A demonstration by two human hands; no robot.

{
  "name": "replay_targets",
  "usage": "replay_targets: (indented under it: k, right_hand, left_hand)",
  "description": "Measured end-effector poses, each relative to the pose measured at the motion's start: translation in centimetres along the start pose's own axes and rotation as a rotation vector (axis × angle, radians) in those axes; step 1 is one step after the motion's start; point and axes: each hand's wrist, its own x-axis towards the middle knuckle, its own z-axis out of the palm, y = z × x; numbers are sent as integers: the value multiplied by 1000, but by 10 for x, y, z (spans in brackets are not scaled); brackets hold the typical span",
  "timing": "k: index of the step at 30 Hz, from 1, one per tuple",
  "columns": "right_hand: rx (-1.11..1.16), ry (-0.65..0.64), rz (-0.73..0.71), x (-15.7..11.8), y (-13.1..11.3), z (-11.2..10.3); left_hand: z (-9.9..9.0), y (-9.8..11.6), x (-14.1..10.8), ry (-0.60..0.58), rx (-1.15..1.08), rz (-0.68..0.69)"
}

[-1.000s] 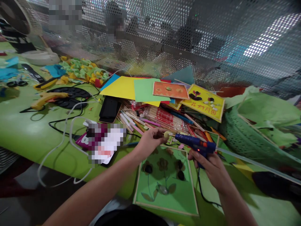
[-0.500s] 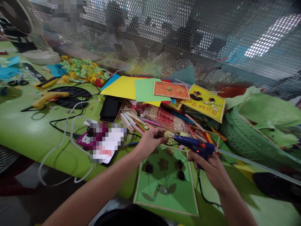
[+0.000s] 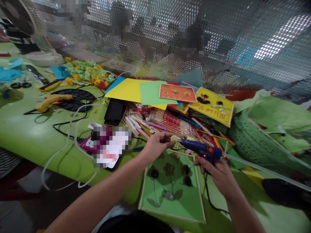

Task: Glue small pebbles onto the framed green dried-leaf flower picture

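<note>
My right hand (image 3: 211, 166) is wrapped round the handle of a blue hot glue gun (image 3: 198, 147), its red light lit. A long clear glue stick (image 3: 257, 165) runs out of the back. The nozzle points left at a small pale yellow piece (image 3: 173, 138), which my left hand (image 3: 157, 144) pinches by its edge. From here nozzle and piece appear to touch. Below both hands lies a green picture (image 3: 179, 204) edged with thin sticks, with flower shapes, dark and grey pebbles, and drawn stems and leaves on it.
Behind my hands are bundled wooden sticks (image 3: 167, 119), markers, coloured paper (image 3: 126, 90) and a yellow picture (image 3: 212, 106). A green basket (image 3: 257, 139) stands right. Left are phones (image 3: 114, 111), a white cable (image 3: 69, 139), a yellow glue gun (image 3: 52, 101) and a fan (image 3: 24, 19).
Both hands, the glue gun and the pale piece keep nearly the same position. The whole view has shifted very slightly.
</note>
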Motion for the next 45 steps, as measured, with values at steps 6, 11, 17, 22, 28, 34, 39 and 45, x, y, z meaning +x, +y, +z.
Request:
replay_targets:
  k: [6, 11, 17, 22, 28, 34, 39, 45]
  right_hand:
    - [-37, -35, -6, 0, 5, -3]
    - [-21, -1, -11, 0, 0, -2]
    - [-4, 2, -25, 2, 0, -3]
    - [20, 27, -34, 3, -5, -3]
    - [13, 17, -25, 1, -5, -4]
    - [106, -9, -10, 2, -4, -7]
    - [257, 56, 50, -24, 4, -44]
    - [-31, 402, 139, -109, 27, -118]
  left_hand:
    - [-1, 0, 1, 0, -29, -17]
    - [-1, -1, 1, 7, -59, -33]
    - [-1, 0, -1, -25, 2, -11]
    - [-2, -2, 0, -33, 18, -7]
    - [-1, -1, 0, -6, -40, -26]
    - [-2, 3, 0, 9, -119, -52]
    - [-2, 7, -2, 18, -106, -44]
    - [1, 11, -6, -11, -16, -19]
